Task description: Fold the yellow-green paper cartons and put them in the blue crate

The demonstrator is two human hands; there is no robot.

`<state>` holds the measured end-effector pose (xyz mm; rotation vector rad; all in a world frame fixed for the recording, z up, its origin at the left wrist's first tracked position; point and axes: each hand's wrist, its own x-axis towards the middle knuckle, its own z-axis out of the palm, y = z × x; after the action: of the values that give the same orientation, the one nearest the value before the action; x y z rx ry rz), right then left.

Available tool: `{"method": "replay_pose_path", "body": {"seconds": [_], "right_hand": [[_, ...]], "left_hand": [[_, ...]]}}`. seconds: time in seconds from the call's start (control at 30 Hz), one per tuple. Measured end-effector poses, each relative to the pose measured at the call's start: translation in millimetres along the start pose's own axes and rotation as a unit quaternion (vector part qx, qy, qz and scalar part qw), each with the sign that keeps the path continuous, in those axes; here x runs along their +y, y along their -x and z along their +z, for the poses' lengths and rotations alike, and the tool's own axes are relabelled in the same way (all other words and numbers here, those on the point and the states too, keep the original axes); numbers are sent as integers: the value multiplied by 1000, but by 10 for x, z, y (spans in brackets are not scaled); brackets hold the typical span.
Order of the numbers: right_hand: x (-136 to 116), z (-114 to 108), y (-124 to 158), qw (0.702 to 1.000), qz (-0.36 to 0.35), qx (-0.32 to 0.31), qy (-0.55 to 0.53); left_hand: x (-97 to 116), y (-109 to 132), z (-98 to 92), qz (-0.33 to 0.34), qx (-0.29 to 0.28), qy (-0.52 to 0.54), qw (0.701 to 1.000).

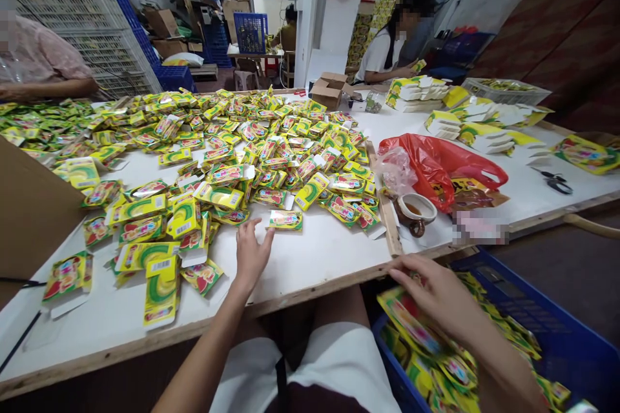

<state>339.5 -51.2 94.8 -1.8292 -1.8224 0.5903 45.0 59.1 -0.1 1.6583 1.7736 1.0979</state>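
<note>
My left hand [250, 251] lies flat on the white table [314, 251], fingers stretched out, its tips just short of a small yellow-green packet [285, 219]. It holds nothing. A large heap of yellow-green packets [232, 142] covers the table beyond it. My right hand [436, 293] reaches down to the right over a blue crate [542, 316] full of the same packets, fingers bent onto a packet in the crate [411, 322]. Whether they grip it is unclear.
A brown cardboard sheet [29, 213] stands at the left. A red plastic bag [440, 164], a small cup [416, 210] and scissors [555, 181] lie on the right. Flat carton stacks [460, 122] sit far right. One person [43, 58] sits far left, another [392, 45] at the back.
</note>
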Motion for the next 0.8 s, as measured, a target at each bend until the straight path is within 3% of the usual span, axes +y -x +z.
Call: {"method": "replay_pose_path", "body": {"seconds": [0.07, 0.13, 0.23, 0.37, 0.47, 0.53, 0.63, 0.7, 0.8], "right_hand": [[109, -160, 108, 999, 21, -9, 34], [108, -67, 119, 999, 22, -31, 5], [-51, 365, -40, 994, -18, -51, -89], [-329, 926, -395, 979, -87, 46, -177], [-468, 1208, -592, 958, -114, 70, -252], [-509, 1361, -642, 946, -107, 49, -303], [-495, 1525, -611, 933, -87, 23, -349], [-462, 1561, -566, 930, -86, 12, -358], [-440, 1512, -547, 937, -96, -17, -337]], "left_hand": [[-100, -149, 107, -37, 2, -49, 998], [-133, -229, 194, -48, -13, -52, 997], [-48, -219, 184, -27, -22, -29, 999], [201, -68, -68, 108, -26, 44, 993], [332, 73, -206, 161, -103, 112, 975], [336, 177, -203, 120, -148, 159, 969], [245, 349, -100, 23, -136, 268, 954], [174, 453, -34, -19, -118, 320, 940], [122, 541, -14, -39, -133, 301, 943]]}}
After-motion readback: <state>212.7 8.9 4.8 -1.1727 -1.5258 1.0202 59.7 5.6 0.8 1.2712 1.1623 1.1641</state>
